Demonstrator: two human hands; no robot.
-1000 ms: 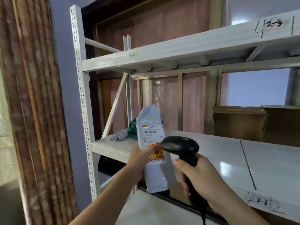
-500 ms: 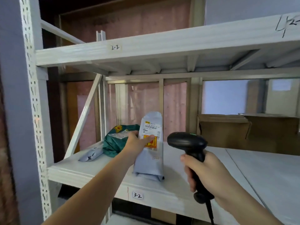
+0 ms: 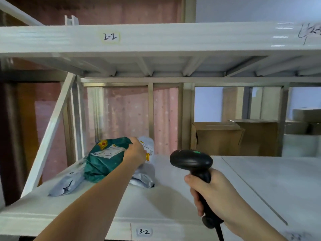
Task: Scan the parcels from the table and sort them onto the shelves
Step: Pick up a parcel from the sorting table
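My left hand (image 3: 134, 153) grips top of grey parcel (image 3: 145, 173), standing on shelf (image 3: 173, 206) marked 3-2, touching green parcel (image 3: 106, 160). Right hand (image 3: 213, 193) clenched round scanner (image 3: 192, 162), near, to parcel's right.

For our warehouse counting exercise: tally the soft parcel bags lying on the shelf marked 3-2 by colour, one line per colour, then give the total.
Grey: 2 (the flat grey bag at the left; the grey labelled bag that the left hand holds)
Green: 1 (the green bag between them)
Total: 3
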